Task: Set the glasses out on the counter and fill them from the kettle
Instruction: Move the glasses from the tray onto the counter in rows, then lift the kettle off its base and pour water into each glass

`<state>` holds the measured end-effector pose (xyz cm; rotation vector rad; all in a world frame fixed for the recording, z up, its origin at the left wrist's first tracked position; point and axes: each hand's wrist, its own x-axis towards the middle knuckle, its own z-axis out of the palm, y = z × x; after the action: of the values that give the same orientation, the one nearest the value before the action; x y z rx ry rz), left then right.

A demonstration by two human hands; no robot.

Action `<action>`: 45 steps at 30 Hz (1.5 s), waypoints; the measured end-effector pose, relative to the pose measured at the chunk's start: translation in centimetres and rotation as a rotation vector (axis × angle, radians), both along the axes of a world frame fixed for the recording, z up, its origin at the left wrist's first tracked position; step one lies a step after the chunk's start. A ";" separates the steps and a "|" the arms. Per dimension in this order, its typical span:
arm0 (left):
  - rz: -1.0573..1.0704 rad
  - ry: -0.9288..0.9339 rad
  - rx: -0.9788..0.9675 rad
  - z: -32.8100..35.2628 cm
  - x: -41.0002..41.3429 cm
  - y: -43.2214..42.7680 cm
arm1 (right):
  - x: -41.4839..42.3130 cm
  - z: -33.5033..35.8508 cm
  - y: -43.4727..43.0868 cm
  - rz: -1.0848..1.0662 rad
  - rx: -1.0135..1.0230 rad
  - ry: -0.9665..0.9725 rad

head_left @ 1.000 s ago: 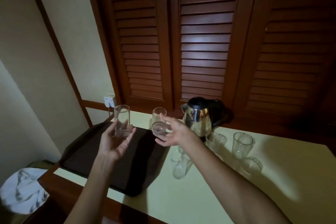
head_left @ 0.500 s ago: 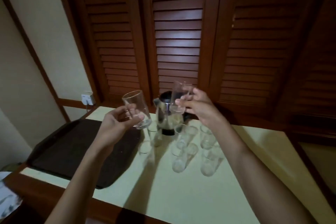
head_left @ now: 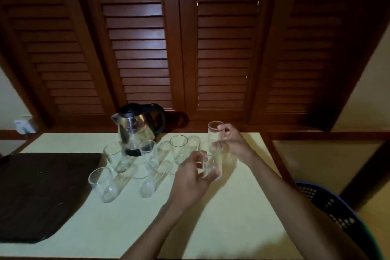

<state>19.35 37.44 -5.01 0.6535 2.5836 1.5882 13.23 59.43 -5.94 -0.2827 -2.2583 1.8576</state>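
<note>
Moved: left hand [head_left: 191, 177] and right hand [head_left: 234, 143] have carried their glasses right, clear of the kettle [head_left: 138, 129].
Left hand: fingers and thumb curled round a glass [head_left: 208, 161], low over the tabletop [head_left: 211, 228], right of 5 glasses [head_left: 178, 146] standing there.
Right hand: pinches a 2nd glass [head_left: 214, 133] upright, just behind the 1st, higher.
Kettle: at the back, left of both hands.
Tray [head_left: 38, 192]: far left.

Glasses [head_left: 114, 155]: approx 7; clear walls + shadows overlap, so count not firm. 5 stand on the surface [head_left: 221, 217], 1 held in left hand [head_left: 190, 181], 1 in right hand [head_left: 234, 143]. Hands: 2. Kettle [head_left: 137, 131]: 1. Dark tray [head_left: 38, 196]: 1. Blue basket [head_left: 333, 207]: 1. Wall socket [head_left: 22, 126]: 1.
</note>
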 end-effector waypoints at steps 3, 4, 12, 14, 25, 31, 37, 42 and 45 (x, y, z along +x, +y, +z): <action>-0.039 0.024 -0.062 -2.9 0.3 1.9 | -0.3 -2.4 1.4 0.026 0.004 -0.055; -0.047 0.035 -0.078 -3.7 0.2 2.3 | -0.6 -3.1 1.8 0.038 0.037 -0.070; -0.034 0.062 -0.150 -7.2 -0.4 3.7 | -1.9 -5.1 1.2 0.072 0.215 -0.137; -0.029 0.060 -0.120 -7.5 -0.4 3.8 | -2.1 -5.2 0.9 0.098 0.204 -0.138; 0.019 0.027 -0.114 -6.0 0.1 4.2 | -2.3 -5.9 0.8 0.124 0.263 -0.149; 0.057 0.106 -0.249 0.1 0.4 1.4 | -2.0 -1.9 1.7 -0.060 0.495 -0.157; 0.222 0.359 -0.299 8.1 -6.5 -3.8 | -3.7 6.0 -4.4 -0.061 0.445 0.103; 0.330 0.369 -0.438 11.0 -15.7 -9.7 | -8.6 8.4 -10.9 0.062 0.290 0.119; 0.327 0.343 -0.450 11.3 -19.4 -11.8 | -12.0 9.0 -13.5 0.044 0.175 0.081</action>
<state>-0.02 25.62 6.34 0.5173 3.2864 0.9404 1.24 45.91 3.02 -0.1281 -2.3697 1.6456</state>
